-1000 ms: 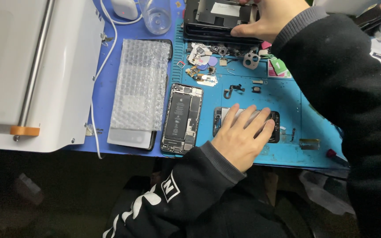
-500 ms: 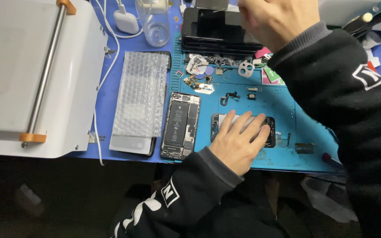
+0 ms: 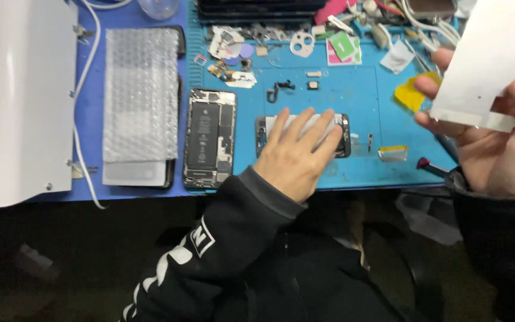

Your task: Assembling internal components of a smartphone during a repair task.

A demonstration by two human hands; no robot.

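Near the front edge of the blue repair mat [image 3: 382,83], the left hand [image 3: 296,152] lies spread flat, pinning the phone frame [image 3: 344,134], and should keep even pressure while the right hand [image 3: 496,149], raised at the right edge, pinches a white sheet [image 3: 490,59] squarely.

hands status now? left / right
Left hand: open, flat on the dark phone part on the blue mat.
Right hand: closed on a white sheet, held above the mat.
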